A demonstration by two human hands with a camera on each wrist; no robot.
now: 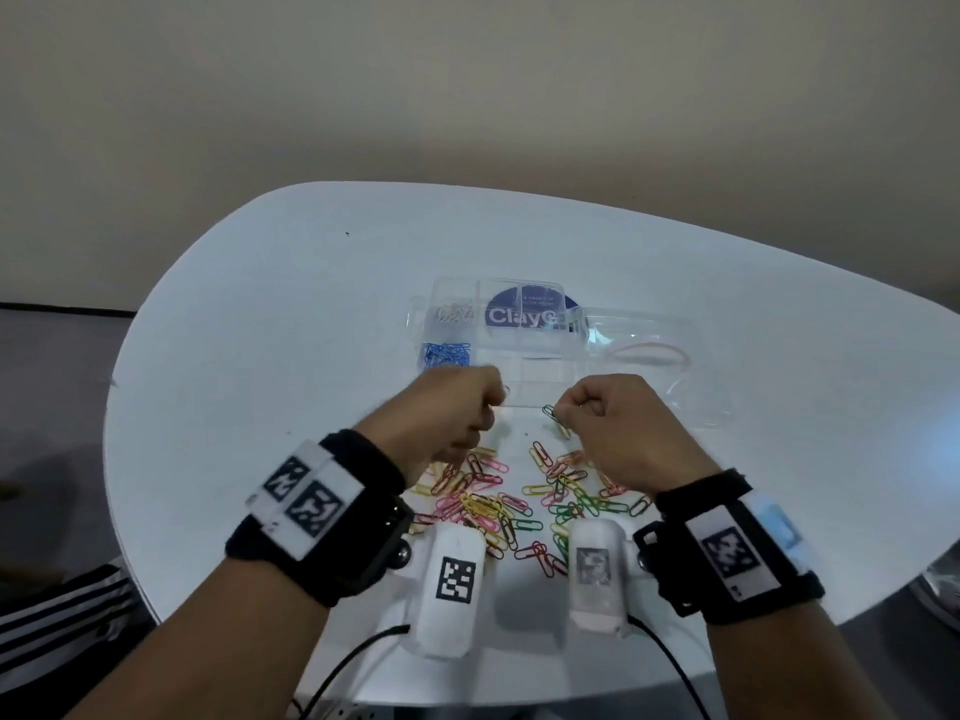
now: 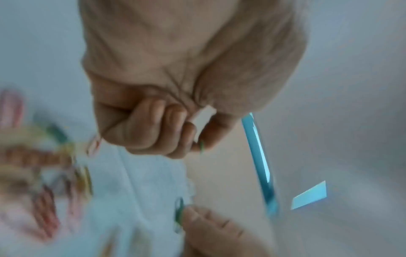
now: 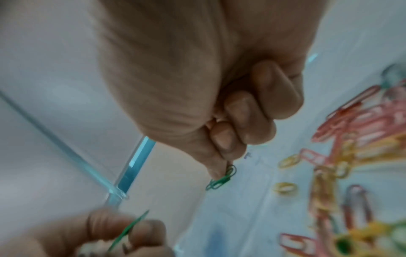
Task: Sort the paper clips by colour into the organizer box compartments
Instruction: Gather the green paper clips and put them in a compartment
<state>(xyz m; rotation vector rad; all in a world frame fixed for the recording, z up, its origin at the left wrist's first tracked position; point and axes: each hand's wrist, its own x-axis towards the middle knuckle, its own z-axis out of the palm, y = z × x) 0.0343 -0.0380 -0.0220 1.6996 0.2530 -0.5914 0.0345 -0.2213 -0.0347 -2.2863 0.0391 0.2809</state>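
A clear organizer box [image 1: 524, 376] lies on the white table [image 1: 270, 324], with blue clips [image 1: 447, 354] and silver clips [image 1: 454, 314] in its left compartments. A mixed pile of paper clips [image 1: 519, 506] in pink, yellow, red and green is spread in front of it. My left hand [image 1: 491, 402] hovers at the box's near edge, fingers curled, pinching a green clip [image 2: 201, 147]. My right hand [image 1: 563, 413] is beside it, just short of the box, pinching another green clip [image 3: 222, 179] that sticks out to the left [image 1: 550, 413].
A clear zip bag [image 1: 649, 356] with a red seal lies right of the box. A round blue label [image 1: 524, 314] shows through the box. Cables [image 1: 353, 662] run off the table's near edge.
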